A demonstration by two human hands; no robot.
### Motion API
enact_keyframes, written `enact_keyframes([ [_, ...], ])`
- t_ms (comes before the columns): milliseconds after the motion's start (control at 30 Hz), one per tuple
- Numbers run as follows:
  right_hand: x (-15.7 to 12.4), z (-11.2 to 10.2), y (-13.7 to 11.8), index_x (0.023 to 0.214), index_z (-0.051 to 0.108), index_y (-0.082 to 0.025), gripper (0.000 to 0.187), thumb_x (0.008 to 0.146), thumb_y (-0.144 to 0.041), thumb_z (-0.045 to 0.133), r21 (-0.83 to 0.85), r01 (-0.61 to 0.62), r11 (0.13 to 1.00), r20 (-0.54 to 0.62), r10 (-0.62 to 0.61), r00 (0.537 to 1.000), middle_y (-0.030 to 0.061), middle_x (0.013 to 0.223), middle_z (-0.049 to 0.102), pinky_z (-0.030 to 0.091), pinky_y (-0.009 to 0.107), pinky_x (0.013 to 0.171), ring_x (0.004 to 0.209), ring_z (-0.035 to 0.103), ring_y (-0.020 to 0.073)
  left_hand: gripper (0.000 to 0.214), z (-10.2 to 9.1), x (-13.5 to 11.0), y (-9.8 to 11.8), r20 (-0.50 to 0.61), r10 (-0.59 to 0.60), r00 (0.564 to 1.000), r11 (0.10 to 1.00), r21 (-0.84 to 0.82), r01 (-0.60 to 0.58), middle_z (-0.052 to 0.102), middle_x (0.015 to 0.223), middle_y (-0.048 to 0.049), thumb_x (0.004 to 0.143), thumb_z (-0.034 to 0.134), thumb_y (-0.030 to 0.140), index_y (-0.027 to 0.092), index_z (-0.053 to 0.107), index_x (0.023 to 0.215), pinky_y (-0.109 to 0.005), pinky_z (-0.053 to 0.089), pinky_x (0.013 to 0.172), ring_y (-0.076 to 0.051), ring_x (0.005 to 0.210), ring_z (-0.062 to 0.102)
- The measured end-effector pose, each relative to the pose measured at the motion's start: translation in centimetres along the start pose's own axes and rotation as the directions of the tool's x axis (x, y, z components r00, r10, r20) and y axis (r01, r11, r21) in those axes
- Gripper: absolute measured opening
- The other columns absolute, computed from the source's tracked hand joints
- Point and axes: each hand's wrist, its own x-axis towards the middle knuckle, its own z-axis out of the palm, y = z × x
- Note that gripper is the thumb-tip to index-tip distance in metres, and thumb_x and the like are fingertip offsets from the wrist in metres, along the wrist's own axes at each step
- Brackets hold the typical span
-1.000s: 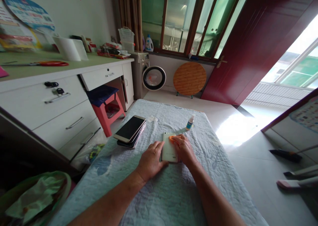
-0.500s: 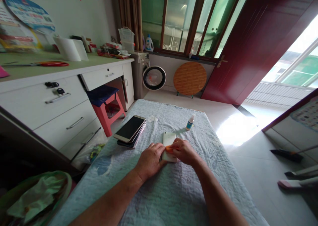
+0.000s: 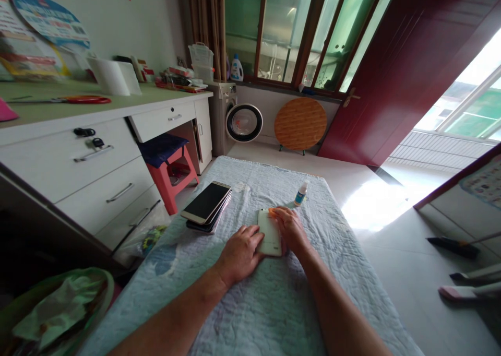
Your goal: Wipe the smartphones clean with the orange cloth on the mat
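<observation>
A white smartphone [image 3: 269,236] lies back side up on the quilted cloth, its camera at the far end. My left hand [image 3: 240,251] grips its left edge, fingertips on the back and thumb by the near corner. With bent fingers, my right hand [image 3: 289,225] presses a small orange cloth [image 3: 272,211] onto the phone's far right part; most of the cloth is hidden under the fingers. Beyond that hand a small spray bottle [image 3: 300,194] with a blue label stands upright. To the left sits a stack of several phones [image 3: 207,204], the top one screen up.
A pale blue quilted cover [image 3: 235,314] drapes the table. On the left are a white drawer desk [image 3: 97,163], a red stool [image 3: 168,173] and a green bin [image 3: 105,293]. Behind stand a washing machine [image 3: 221,116] with its door open and a round wooden tabletop [image 3: 300,123].
My right hand has slid the orange cloth from the phone's middle to its far end, away from me. The left hand stays at the phone's left edge. The view has shifted slightly.
</observation>
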Motion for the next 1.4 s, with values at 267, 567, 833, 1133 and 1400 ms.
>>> enact_keyframes([
  [267, 0.3, 0.0, -0.2, 0.113, 0.069, -0.02, 0.033, 0.094, -0.022, 0.042, -0.045, -0.008, 0.999, 0.064, 0.011, 0.998, 0.0071, 0.11, 0.069, 0.039, 0.032, 0.092, 0.099, 0.057, 0.0196, 0.034, 0.1, 0.0, -0.2, -0.011, 0.004, 1.0, 0.999, -0.039, -0.004, 0.057, 0.128, -0.0097, 0.079, 0.064, 0.021, 0.02, 0.063, 0.112, -0.04, 0.041, 0.101, -0.029, 0.114, 0.053],
  [567, -0.4, 0.1, 0.0, 0.11, 0.072, -0.021, 0.032, 0.093, -0.022, 0.044, -0.041, -0.013, 0.999, 0.035, 0.014, 0.999, 0.008, 0.106, 0.066, 0.04, 0.032, 0.089, 0.097, 0.055, 0.0208, 0.042, -0.5, 0.1, -0.4, 0.021, 0.013, 1.0, 0.996, -0.093, -0.011, 0.056, 0.131, -0.013, 0.072, 0.067, 0.02, 0.017, 0.065, 0.114, -0.04, 0.042, 0.103, -0.03, 0.116, 0.054],
  [833, -1.4, -0.5, -2.4, 0.09, 0.076, -0.024, 0.026, 0.092, -0.023, 0.051, -0.084, 0.065, 0.994, 0.102, -0.056, 0.993, 0.0057, 0.09, 0.056, 0.043, 0.027, 0.077, 0.085, 0.053, 0.0175, 0.065, -0.2, 0.1, -1.0, -0.032, 0.002, 0.999, 0.985, -0.172, -0.008, 0.054, 0.137, -0.0134, 0.073, 0.071, 0.024, 0.017, 0.051, 0.134, -0.042, 0.037, 0.11, -0.03, 0.126, 0.049],
  [1133, -2.3, -0.1, -4.8, 0.094, 0.075, -0.025, 0.022, 0.092, -0.02, 0.054, -0.009, 0.187, 0.982, 0.246, -0.18, 0.953, 0.0043, 0.09, 0.057, 0.041, 0.025, 0.079, 0.086, 0.052, 0.0161, 0.082, 0.3, 0.2, -1.5, -0.053, -0.025, 0.998, 0.972, -0.233, 0.012, 0.047, 0.143, -0.0177, 0.074, 0.075, 0.033, 0.016, 0.037, 0.144, -0.048, 0.034, 0.112, -0.033, 0.133, 0.043],
  [1400, -1.0, -0.1, -0.8, 0.093, 0.074, -0.021, 0.025, 0.095, -0.024, 0.049, -0.169, -0.011, 0.986, 0.019, 0.015, 1.0, 0.005, 0.09, 0.055, 0.041, 0.026, 0.079, 0.085, 0.051, 0.0167, 0.053, 0.4, 0.3, -1.2, -0.04, 0.0, 0.999, 0.999, -0.043, -0.002, 0.057, 0.131, -0.0125, 0.079, 0.071, 0.032, 0.016, 0.056, 0.127, -0.041, 0.039, 0.107, -0.03, 0.121, 0.052],
])
